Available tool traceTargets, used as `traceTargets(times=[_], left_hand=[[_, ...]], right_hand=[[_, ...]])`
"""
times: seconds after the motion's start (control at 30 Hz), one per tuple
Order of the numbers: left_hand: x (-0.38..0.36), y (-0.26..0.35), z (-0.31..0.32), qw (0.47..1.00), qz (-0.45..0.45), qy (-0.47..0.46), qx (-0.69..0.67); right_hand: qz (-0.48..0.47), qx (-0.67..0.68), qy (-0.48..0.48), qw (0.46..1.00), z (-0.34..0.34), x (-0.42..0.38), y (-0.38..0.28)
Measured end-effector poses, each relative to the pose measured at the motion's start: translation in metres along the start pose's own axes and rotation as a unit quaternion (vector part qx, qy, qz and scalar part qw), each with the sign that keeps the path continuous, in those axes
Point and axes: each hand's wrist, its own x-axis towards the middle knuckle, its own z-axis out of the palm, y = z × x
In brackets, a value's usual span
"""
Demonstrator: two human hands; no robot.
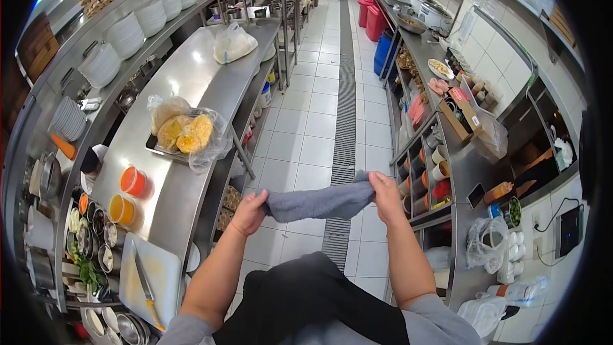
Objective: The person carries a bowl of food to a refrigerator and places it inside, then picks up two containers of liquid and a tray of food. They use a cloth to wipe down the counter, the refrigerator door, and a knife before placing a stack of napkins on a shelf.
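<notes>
A grey cloth [319,204] is stretched between my two hands, above the aisle floor and in front of my black apron. My left hand [248,212] is closed on its left end, thumb on top. On the opposite end, my right hand [386,195] grips the cloth, slightly higher than the left. The fabric sags a little in the middle and looks folded along its length. Neither hand touches a counter.
To the left, a steel counter [191,76] carries bagged yellow food [185,133], a white bag [234,43], two tubs and a knife [144,278] on a cutting board [166,281]. Another counter lines the right side. A drain grate [345,89] runs along the tiled floor.
</notes>
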Motion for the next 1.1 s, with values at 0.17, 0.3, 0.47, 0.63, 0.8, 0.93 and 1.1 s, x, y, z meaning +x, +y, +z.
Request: traceTargets(times=[0.17,0.3,0.47,0.63,0.8,0.93,1.1], left_hand=[[0.024,0.017,0.012,0.949,0.104,0.128,0.268],[0.042,0.053,0.020,0.954,0.170,0.134,0.207],[0.046,0.138,0.076,0.905,0.251,0.186,0.289],[0.043,0.218,0.096,0.819,0.325,0.279,0.382],[0.017,0.264,0.084,0.793,0.274,0.185,0.512],[-0.012,0.256,0.089,0.613,0.246,0.256,0.706],[-0.044,0.226,0.127,0.418,0.081,0.244,0.871]], right_hand=[[-0.035,-0.107,0.077,0.991,-0.028,0.038,0.031],[-0.060,-0.014,0.047,0.997,-0.005,0.060,-0.021],[-0.150,-0.068,-0.063,0.984,0.024,0.094,-0.111],[-0.169,-0.110,-0.210,0.957,0.050,0.125,-0.175],[-0.185,-0.350,-0.208,0.895,0.068,0.142,-0.197],[-0.221,-0.451,-0.173,0.847,0.083,0.145,-0.184],[-0.375,-0.455,-0.096,0.802,0.093,0.160,-0.157]])
